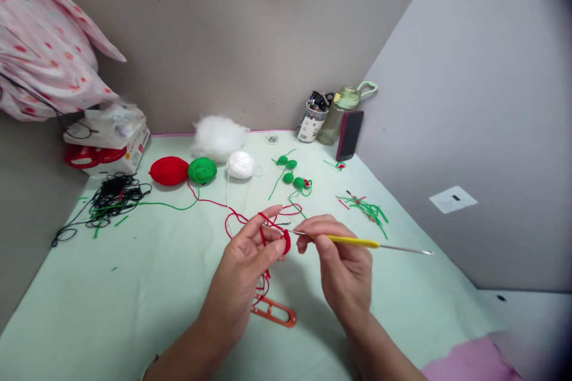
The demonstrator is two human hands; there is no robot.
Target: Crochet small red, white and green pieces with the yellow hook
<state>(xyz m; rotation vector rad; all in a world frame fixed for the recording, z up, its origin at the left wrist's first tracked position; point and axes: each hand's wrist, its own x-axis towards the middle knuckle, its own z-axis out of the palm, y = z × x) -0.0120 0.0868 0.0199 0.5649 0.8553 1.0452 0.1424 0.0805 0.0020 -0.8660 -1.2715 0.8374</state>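
My left hand [250,256] pinches a small round red crochet piece [286,242] between thumb and fingers. Red yarn [262,231] runs over its raised index finger and trails down below the palm. In my right hand [342,262] is a crochet hook [353,241] with a yellow grip, gripped like a pen. The hook's left tip reaches the top of the red piece; its other metal end points right. Beneath the hands, an orange tool with a long slot [279,312] lies on the table, partly hidden by my left hand.
Behind the hands sit red [168,171], green [202,171] and white yarn balls [240,165], with white stuffing [218,138]. Small green crochet balls [288,178] and yarn scraps [369,209] lie right. Black yarn [117,196] is tangled left. A pen cup [310,122], bottle [331,125] and phone [350,136] stand at the back.
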